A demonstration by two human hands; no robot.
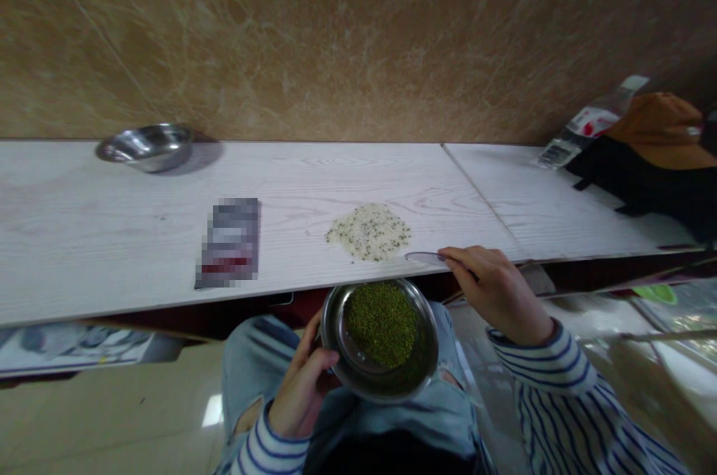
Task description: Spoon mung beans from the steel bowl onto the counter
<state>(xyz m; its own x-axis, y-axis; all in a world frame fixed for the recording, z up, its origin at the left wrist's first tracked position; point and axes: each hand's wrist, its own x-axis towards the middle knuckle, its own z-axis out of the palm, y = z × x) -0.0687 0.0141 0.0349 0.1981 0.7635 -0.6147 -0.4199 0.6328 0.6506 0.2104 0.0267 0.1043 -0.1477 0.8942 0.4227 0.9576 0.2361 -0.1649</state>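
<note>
My left hand (305, 378) grips the rim of a metal bowl (334, 378) with the thumb over the edge. This bowl, tipped toward the counter edge over my lap, holds many small green mung beans (384, 324). On the counter just beyond it lies a flat heap of white rice grains mixed with green beans (370, 231). My right hand (496, 284) is closed on the end of a thin, pale utensil (424, 258); spoon or knife, I cannot tell. Its narrow tip reaches the heap's near right edge.
A second metal bowl (149, 148) stands at the back left of the white counter (291, 176). A blurred-out flat rectangular item (229, 243) lies left of the heap. At the right, a plastic bottle (591, 124) leans over a black and brown item (644, 161).
</note>
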